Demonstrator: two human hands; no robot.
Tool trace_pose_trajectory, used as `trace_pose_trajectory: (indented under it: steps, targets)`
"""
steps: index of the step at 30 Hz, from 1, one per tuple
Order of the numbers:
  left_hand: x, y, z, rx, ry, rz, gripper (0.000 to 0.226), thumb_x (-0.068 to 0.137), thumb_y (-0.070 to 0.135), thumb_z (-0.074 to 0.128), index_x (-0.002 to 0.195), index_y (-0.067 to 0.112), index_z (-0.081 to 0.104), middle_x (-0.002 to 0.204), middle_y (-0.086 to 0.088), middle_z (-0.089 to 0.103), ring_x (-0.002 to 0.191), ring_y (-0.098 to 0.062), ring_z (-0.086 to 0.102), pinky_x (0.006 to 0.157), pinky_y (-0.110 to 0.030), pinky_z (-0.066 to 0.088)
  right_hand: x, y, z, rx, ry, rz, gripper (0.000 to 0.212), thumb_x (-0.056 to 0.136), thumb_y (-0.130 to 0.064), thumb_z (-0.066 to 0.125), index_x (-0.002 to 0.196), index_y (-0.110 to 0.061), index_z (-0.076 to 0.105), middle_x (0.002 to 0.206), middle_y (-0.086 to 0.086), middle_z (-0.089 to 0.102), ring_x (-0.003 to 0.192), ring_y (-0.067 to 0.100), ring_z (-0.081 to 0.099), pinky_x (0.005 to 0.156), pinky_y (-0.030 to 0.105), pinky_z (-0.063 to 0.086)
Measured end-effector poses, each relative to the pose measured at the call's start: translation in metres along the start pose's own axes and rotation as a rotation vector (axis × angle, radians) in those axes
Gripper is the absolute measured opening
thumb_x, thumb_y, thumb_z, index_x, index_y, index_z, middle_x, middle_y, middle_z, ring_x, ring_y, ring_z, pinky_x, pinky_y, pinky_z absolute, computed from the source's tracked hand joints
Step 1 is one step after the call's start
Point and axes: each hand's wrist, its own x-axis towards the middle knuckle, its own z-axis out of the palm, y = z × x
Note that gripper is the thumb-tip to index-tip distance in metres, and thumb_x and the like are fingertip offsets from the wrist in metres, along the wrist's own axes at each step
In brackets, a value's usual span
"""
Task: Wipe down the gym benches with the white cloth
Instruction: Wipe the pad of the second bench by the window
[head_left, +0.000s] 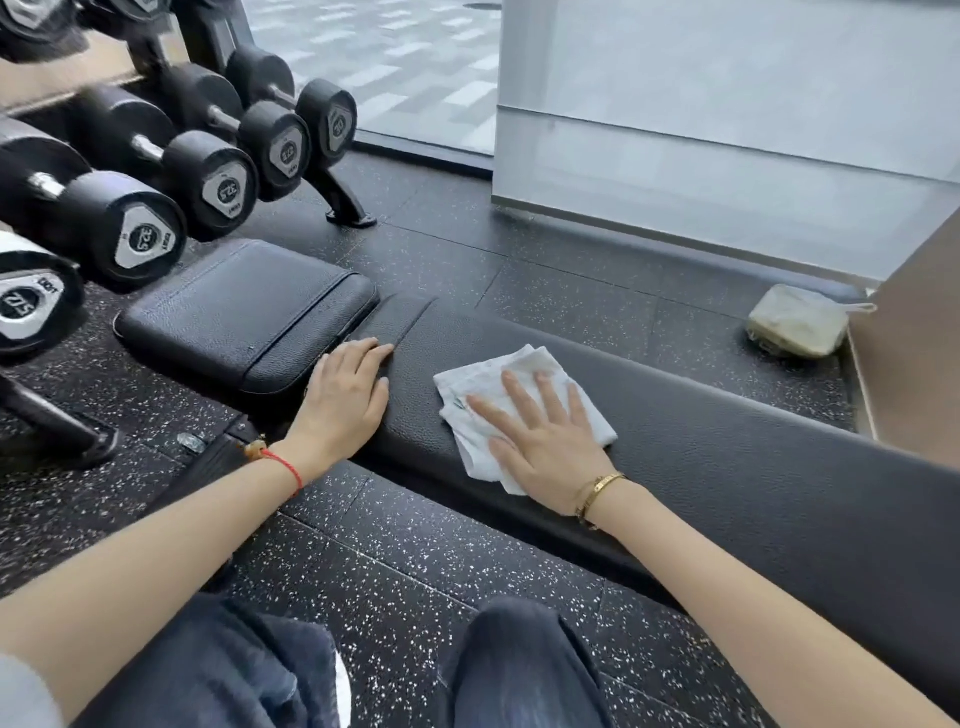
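A black padded gym bench (727, 467) runs from the centre to the lower right, with its separate seat pad (244, 317) at the left end. A folded white cloth (483, 384) lies flat on the long pad. My right hand (540, 441) presses down on the cloth with fingers spread. My left hand (345, 389) rests palm-down on the end of the long pad, at the gap beside the seat pad, holding nothing.
A rack of black dumbbells (140, 192) stands at the left, its foot (348, 208) on the speckled rubber floor (415, 545). A pale pouch (797, 322) lies on the floor beyond the bench, beside a tan box (914, 374). A glass wall (727, 130) stands behind. My knees are at the bottom.
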Motion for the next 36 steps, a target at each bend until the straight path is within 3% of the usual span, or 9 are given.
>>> trace_pose_trajectory:
  steps: [5, 9, 15, 18, 22, 28, 32, 36]
  targets:
    - [-0.003, -0.004, 0.009, -0.052, 0.051, -0.025, 0.051, 0.094, 0.03, 0.033, 0.14, 0.014, 0.048, 0.145, -0.006, 0.045, 0.137, -0.027, 0.038, 0.115, -0.049, 0.027, 0.082, 0.0, -0.018, 0.046, -0.014, 0.23, 0.052, 0.101, -0.048, 0.017, 0.149, -0.054, 0.0, 0.164, -0.002, -0.009, 0.149, 0.035, -0.012, 0.114, 0.062, -0.012]
    - [-0.002, -0.004, 0.011, -0.048, 0.06, -0.044, 0.051, 0.094, 0.029, 0.034, 0.141, 0.016, 0.047, 0.148, -0.002, 0.044, 0.139, -0.024, 0.036, 0.116, -0.046, 0.025, 0.126, -0.04, -0.016, 0.032, -0.038, 0.195, 0.053, 0.1, -0.049, 0.017, 0.15, -0.053, -0.002, 0.164, 0.0, -0.009, 0.148, 0.038, -0.013, 0.113, 0.065, -0.012]
    - [-0.002, -0.006, 0.011, -0.058, 0.073, -0.034, 0.048, 0.094, 0.026, 0.04, 0.14, 0.015, 0.048, 0.147, -0.003, 0.044, 0.14, -0.024, 0.036, 0.116, -0.046, 0.025, 0.057, -0.038, -0.001, -0.023, 0.014, 0.002, 0.055, 0.092, -0.056, 0.0, 0.146, -0.056, -0.009, 0.164, -0.004, -0.011, 0.148, 0.033, -0.016, 0.115, 0.06, -0.012]
    - [-0.001, -0.007, 0.012, -0.049, 0.078, -0.032, 0.049, 0.094, 0.029, 0.037, 0.14, 0.018, 0.048, 0.146, -0.001, 0.045, 0.139, -0.021, 0.036, 0.116, -0.045, 0.025, 0.042, -0.013, -0.007, -0.026, 0.014, 0.066, 0.053, 0.096, -0.054, 0.005, 0.148, -0.056, -0.006, 0.164, -0.005, -0.01, 0.149, 0.029, -0.015, 0.117, 0.055, -0.01]
    - [-0.001, -0.006, 0.013, -0.05, 0.096, -0.035, 0.049, 0.093, 0.029, 0.037, 0.138, 0.018, 0.05, 0.144, -0.001, 0.046, 0.137, -0.022, 0.037, 0.115, -0.044, 0.025, 0.06, -0.016, -0.016, 0.004, -0.01, 0.214, 0.052, 0.102, -0.048, 0.017, 0.15, -0.052, -0.002, 0.164, -0.002, -0.01, 0.148, 0.035, -0.016, 0.115, 0.06, -0.011]
    - [0.0, -0.008, 0.016, -0.056, 0.131, -0.024, 0.048, 0.09, 0.028, 0.04, 0.135, 0.017, 0.053, 0.141, -0.003, 0.05, 0.133, -0.024, 0.042, 0.113, -0.041, 0.027, 0.008, -0.053, 0.007, -0.079, 0.051, 0.094, 0.058, 0.094, -0.06, 0.006, 0.15, -0.051, -0.01, 0.164, 0.002, -0.008, 0.148, 0.039, -0.014, 0.113, 0.065, -0.009]
    - [0.0, -0.01, 0.016, -0.076, 0.125, -0.028, 0.049, 0.091, 0.029, 0.038, 0.136, 0.016, 0.052, 0.142, -0.004, 0.049, 0.135, -0.025, 0.04, 0.115, -0.046, 0.028, -0.034, -0.036, 0.007, -0.13, 0.053, 0.08, 0.057, 0.094, -0.062, -0.001, 0.148, -0.051, -0.014, 0.165, 0.001, -0.007, 0.149, 0.037, -0.01, 0.116, 0.062, -0.003]
    - [-0.001, -0.01, 0.015, -0.073, 0.107, -0.024, 0.05, 0.092, 0.03, 0.038, 0.138, 0.016, 0.051, 0.143, -0.005, 0.048, 0.136, -0.025, 0.039, 0.115, -0.047, 0.027, -0.027, -0.017, -0.003, -0.066, 0.004, 0.138, 0.055, 0.091, -0.063, -0.005, 0.145, -0.056, -0.017, 0.164, -0.002, -0.013, 0.149, 0.032, -0.015, 0.116, 0.059, -0.009]
